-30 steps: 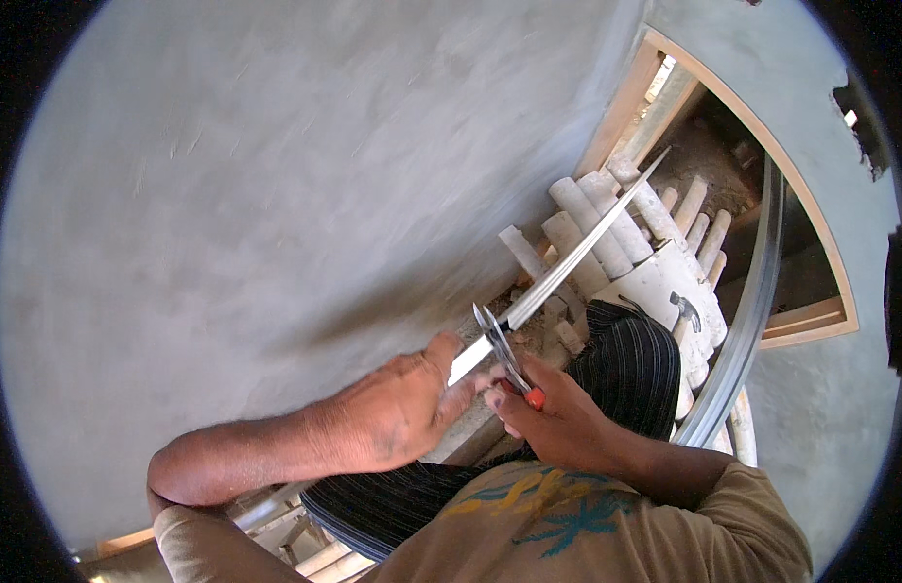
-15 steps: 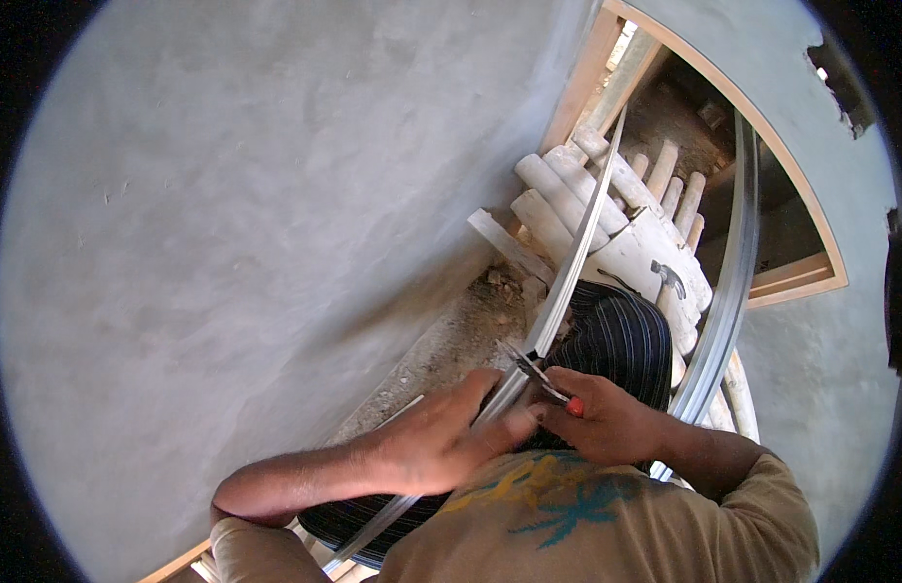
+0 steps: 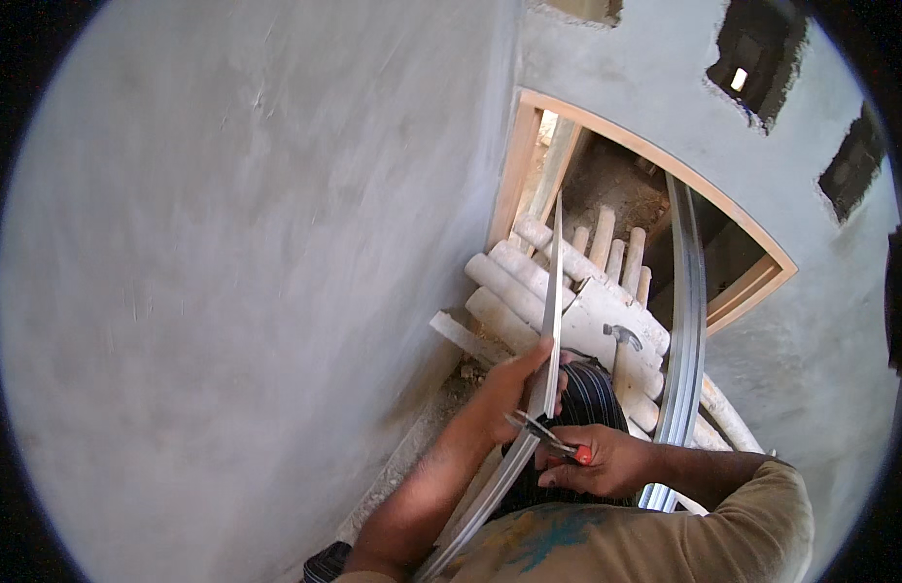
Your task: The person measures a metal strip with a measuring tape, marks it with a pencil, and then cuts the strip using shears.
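A long, narrow metal channel (image 3: 498,484) runs from beside my body up toward the framed opening. My left hand (image 3: 517,387) is closed around it just beyond the snips, with the thumb along its side. In my right hand (image 3: 599,462) is a pair of metal-cutting snips (image 3: 545,433) with a red handle end. Their blades lie across the channel, where it looks notched and slightly bent. My striped trouser leg (image 3: 589,396) shows beneath the work.
Pale round poles (image 3: 506,279) lie under a whitish board (image 3: 589,325), with a claw hammer (image 3: 623,337) on top. More metal channels (image 3: 682,369) stretch along my right. A plastered wall (image 3: 276,243) rises on the left, and a wooden frame (image 3: 655,153) surrounds the opening ahead.
My left hand has moved from the near part of the channel to beyond the snips and taken hold there. The snips stay across the channel. The view has tilted up and shifted right.
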`<state>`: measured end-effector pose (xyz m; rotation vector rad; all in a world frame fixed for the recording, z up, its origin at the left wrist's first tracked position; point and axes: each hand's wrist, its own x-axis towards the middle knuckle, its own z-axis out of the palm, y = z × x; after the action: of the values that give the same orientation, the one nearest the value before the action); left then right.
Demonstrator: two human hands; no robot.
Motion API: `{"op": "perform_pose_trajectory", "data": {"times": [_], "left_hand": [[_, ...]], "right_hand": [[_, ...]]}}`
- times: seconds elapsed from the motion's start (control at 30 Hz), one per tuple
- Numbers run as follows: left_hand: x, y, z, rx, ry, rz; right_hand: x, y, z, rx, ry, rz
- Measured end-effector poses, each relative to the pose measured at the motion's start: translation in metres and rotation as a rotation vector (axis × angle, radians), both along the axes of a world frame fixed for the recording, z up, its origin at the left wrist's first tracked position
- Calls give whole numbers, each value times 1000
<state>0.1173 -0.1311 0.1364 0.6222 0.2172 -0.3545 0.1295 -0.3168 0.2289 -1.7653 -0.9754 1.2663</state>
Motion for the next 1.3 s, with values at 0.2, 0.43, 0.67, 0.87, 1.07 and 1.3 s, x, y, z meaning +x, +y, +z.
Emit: {"op": "perform_pose_trajectory", "data": {"times": [0.2,0.43,0.67,0.87,1.07,1.3], "left_hand": [[0,-2,-35,-207,6,111],[3,-10,-42,-264,-15,148],[2,-15,-34,-187,-10,145],[2,-15,-30,-224,-4,186],[3,-3,-38,-319,-53,143],[-2,-8,-22,-311,11,179]], "right_hand": [[-3,11,0,-289,-200,-29],[-4,15,2,-334,-232,-29],[-9,10,4,-370,-259,-58],[-12,-7,-16,-327,-200,-72],[34,-43,-26,132,99,-283],[100,21,-24,337,-638,-260]]}}
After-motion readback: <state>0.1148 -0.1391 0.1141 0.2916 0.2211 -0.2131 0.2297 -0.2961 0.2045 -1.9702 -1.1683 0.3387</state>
